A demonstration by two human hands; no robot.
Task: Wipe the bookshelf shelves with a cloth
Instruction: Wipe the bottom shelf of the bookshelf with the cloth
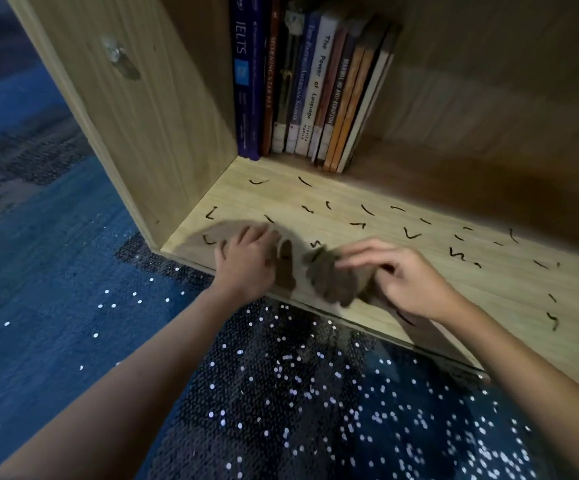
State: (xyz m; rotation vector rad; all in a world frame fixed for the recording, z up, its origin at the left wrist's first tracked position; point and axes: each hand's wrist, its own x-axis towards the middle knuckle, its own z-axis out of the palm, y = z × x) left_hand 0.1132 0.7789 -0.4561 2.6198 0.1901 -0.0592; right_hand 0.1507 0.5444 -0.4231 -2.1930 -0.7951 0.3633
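Low on the wooden shelf [274, 199], which is covered with dark strokes [412, 233], our left hand [244, 263] and right hand [407, 284] both grip the brown cloth [329, 282] at the near edge; it seems soft, light and limp, best held bunched under the fingers.

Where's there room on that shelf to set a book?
Right of the row of upright books, the light wooden shelf board lies bare but for dark marks. Front left is crowded: left hand and right hand hold a brown cloth.
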